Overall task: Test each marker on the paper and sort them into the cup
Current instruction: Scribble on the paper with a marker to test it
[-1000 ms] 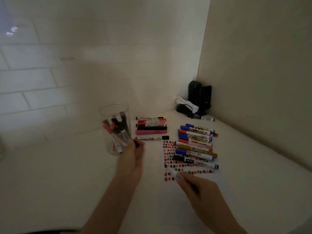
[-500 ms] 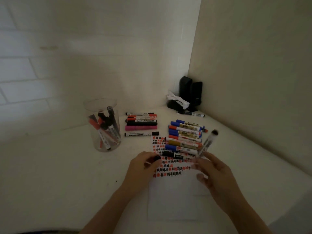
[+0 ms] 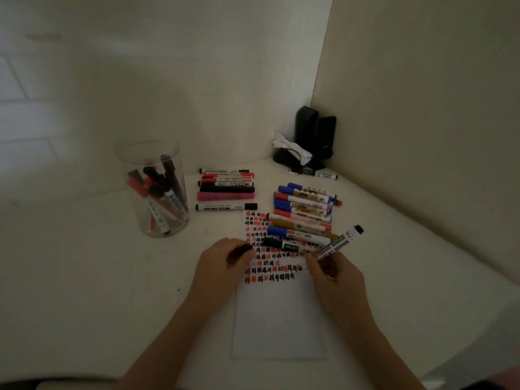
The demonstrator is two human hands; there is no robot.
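A white paper (image 3: 278, 319) lies in front of me, its upper half covered in red and black test marks. My right hand (image 3: 334, 277) grips a white whiteboard marker (image 3: 339, 243) with its tip down on the paper and its black end pointing up right. My left hand (image 3: 222, 263) rests on the paper's left edge and holds a black cap (image 3: 239, 251). A clear cup (image 3: 153, 190) at the left holds several red and black markers.
A row of several markers (image 3: 226, 190) lies behind the paper, beside the cup. Another pile of blue, red and gold markers (image 3: 304, 212) overlaps the paper's top right. Black devices with a white tissue (image 3: 306, 142) and one lone marker (image 3: 318, 173) fill the corner.
My left hand came back from the cup to the paper with the black cap. My right hand picked up the whiteboard marker and lowered its tip onto the paper.
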